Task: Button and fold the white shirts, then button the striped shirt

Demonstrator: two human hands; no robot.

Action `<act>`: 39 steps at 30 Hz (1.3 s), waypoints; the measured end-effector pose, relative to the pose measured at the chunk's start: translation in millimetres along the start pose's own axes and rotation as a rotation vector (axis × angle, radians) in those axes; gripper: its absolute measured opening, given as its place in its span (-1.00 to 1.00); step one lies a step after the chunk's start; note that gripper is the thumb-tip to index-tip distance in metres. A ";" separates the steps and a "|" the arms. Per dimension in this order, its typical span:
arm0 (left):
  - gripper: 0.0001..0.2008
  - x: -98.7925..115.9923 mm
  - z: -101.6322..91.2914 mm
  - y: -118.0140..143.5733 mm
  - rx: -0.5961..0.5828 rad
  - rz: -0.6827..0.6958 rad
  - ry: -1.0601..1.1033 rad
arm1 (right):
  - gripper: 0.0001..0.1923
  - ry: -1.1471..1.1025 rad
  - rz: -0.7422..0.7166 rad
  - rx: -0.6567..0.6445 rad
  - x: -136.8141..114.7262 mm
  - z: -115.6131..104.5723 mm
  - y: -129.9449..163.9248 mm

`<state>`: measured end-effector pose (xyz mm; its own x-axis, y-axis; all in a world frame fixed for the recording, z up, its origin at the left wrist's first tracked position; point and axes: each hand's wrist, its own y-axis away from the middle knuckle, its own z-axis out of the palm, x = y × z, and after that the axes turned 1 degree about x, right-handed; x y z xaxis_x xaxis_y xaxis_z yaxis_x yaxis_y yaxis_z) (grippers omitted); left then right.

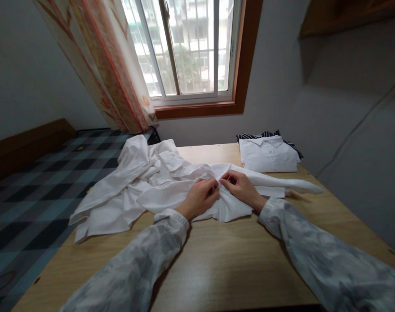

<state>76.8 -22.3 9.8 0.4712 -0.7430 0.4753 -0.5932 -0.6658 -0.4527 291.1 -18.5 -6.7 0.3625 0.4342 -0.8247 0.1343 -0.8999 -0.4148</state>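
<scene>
A crumpled white shirt [142, 186] lies spread across the far left part of a wooden table [217, 260]. My left hand [200, 197] and my right hand [239, 184] meet at the shirt's middle, fingertips pinching the same fold of white fabric. One sleeve [295, 185] stretches out to the right along the tabletop. Both my arms wear pale patterned sleeves.
A folded white shirt [269, 155] rests on dark striped garments at the table's far right, by the wall. A bed with a checked blue cover [37, 190] lies to the left. Behind are a window [187, 47] and an orange patterned curtain [109, 69].
</scene>
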 end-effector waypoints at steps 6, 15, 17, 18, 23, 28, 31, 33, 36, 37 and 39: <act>-0.91 9.2 -2.4 1.5 -0.099 0.119 0.003 | -0.81 0.031 0.009 0.034 2.3 1.2 -3.3; -0.85 -5.1 -1.4 0.3 0.286 -0.183 0.507 | -0.79 0.212 -0.195 0.243 -2.3 -41.6 -2.8; -0.80 -10.5 -0.4 -0.8 0.408 -0.287 0.561 | -0.80 0.356 -0.324 0.231 -1.5 -53.9 4.5; -0.79 -12.6 -0.3 -1.5 0.460 -0.337 0.585 | -0.78 0.427 -0.377 0.221 -0.8 -59.2 8.1; -0.67 -18.9 -3.0 -3.8 0.627 -0.483 0.670 | -0.78 0.580 -0.512 0.163 -2.4 -68.5 18.3; -0.53 -22.4 -2.5 -3.7 0.623 -0.475 0.648 | -0.84 0.624 -0.520 0.022 -4.2 -61.2 18.0; -0.57 -19.5 -3.3 -3.4 0.614 -0.482 0.570 | -0.87 0.590 -0.429 -0.029 3.2 -58.7 16.4; -0.65 -12.1 -7.7 -4.7 0.635 -0.461 0.447 | -0.86 0.497 -0.358 -0.020 7.1 -56.9 15.9; -0.78 7.6 -17.1 -9.8 0.600 -0.278 0.229 | -0.79 0.310 -0.254 0.019 5.2 -52.5 16.0; -0.80 15.4 -19.0 -12.0 0.550 -0.207 0.181 | -0.78 0.255 -0.225 0.026 2.6 -50.8 16.2; -0.79 29.6 -18.6 -16.0 0.418 -0.144 0.134 | -0.77 0.171 -0.167 0.038 -3.7 -47.3 16.6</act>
<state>88.1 -32.4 45.1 0.4242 -0.6439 0.6368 -0.2008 -0.7525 -0.6272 335.6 -36.9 7.7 0.4891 0.5614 -0.6676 0.1716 -0.8123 -0.5573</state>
